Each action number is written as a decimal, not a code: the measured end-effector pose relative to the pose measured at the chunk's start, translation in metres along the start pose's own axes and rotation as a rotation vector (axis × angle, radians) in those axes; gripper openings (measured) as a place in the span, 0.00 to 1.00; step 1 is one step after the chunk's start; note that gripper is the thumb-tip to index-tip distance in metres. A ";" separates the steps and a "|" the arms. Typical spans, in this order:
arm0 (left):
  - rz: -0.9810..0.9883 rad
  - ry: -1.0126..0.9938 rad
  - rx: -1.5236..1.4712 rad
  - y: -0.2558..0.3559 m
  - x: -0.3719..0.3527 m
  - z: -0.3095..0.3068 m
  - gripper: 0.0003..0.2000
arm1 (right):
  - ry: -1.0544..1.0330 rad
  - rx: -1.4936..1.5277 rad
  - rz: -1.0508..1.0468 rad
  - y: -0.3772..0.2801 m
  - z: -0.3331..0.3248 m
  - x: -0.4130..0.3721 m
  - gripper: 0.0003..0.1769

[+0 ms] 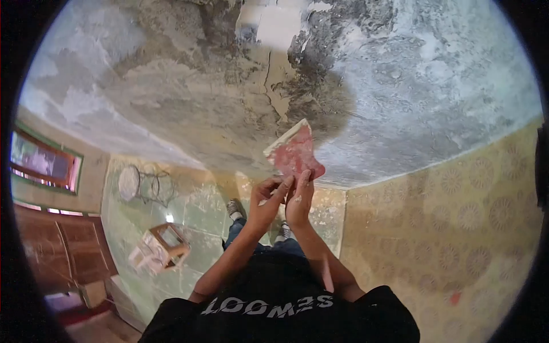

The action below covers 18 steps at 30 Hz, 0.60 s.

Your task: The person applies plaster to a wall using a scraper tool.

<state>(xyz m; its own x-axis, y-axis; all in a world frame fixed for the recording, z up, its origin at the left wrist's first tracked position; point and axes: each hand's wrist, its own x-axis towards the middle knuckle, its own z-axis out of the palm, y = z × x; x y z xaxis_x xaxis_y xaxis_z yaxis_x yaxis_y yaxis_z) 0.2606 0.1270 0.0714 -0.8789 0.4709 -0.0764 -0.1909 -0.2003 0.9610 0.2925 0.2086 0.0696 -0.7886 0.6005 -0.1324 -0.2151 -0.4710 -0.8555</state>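
A flat red scraper (294,154), smeared with whitish paste along its upper left edge, is held up in front of the wall. My right hand (299,201) grips its lower edge, fingers closed on it. Close beside it, my left hand (267,201) has its fingers bent and pressed together at the scraper's lower edge, with a bit of pale paste on them. Behind the scraper is the stained grey wall (211,97), with peeling patches and a crack above the scraper's tip.
A wooden stool (163,246) with pale material on it stands on the green floor (200,260) at lower left. Beyond it are a wire stand (154,186) and a round pale object (129,183). A patterned wall (423,228) is at right, a brown door (60,248) at left.
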 end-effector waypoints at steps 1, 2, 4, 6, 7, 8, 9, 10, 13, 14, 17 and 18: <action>0.011 0.006 -0.026 0.001 -0.002 0.001 0.11 | -0.029 0.046 -0.041 0.005 -0.006 -0.002 0.21; 0.014 0.031 -0.037 0.001 -0.004 0.003 0.11 | -0.049 0.034 -0.026 0.012 -0.020 0.001 0.21; -0.049 0.088 -0.112 0.001 -0.005 0.003 0.10 | -0.113 -0.452 -0.324 0.010 -0.030 0.008 0.21; -0.059 0.114 -0.105 -0.005 -0.004 -0.003 0.10 | -0.136 -0.579 -0.357 -0.006 -0.045 0.007 0.21; -0.084 0.101 -0.059 -0.010 -0.001 -0.007 0.11 | -0.181 -0.507 -0.200 -0.013 -0.050 0.009 0.20; -0.113 0.091 -0.017 -0.016 0.001 -0.010 0.11 | -0.222 -0.438 -0.037 -0.017 -0.057 0.011 0.19; -0.132 0.087 0.005 -0.011 0.000 -0.008 0.13 | -0.278 -0.453 0.074 -0.011 -0.074 0.019 0.19; -0.142 0.102 -0.018 -0.015 0.003 -0.010 0.13 | -0.285 -0.475 0.090 -0.015 -0.077 0.023 0.19; -0.217 0.016 -0.038 -0.032 0.017 -0.020 0.13 | -0.283 -0.409 0.358 -0.029 -0.067 0.044 0.21; -0.218 0.021 -0.064 -0.040 0.023 -0.023 0.13 | -0.284 -0.436 0.363 -0.030 -0.065 0.053 0.21; -0.210 0.043 -0.171 -0.046 0.040 -0.027 0.15 | -0.441 -0.601 0.203 -0.033 -0.055 0.074 0.20; -0.212 0.054 -0.203 -0.045 0.047 -0.028 0.17 | -0.443 -0.631 0.212 -0.036 -0.047 0.076 0.20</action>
<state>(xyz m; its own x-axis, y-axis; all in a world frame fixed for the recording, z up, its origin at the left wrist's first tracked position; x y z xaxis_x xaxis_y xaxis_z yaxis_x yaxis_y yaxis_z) 0.2158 0.1336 0.0170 -0.8309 0.4755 -0.2888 -0.4515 -0.2729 0.8495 0.2674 0.3012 0.0666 -0.9602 0.1639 -0.2260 0.2271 -0.0124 -0.9738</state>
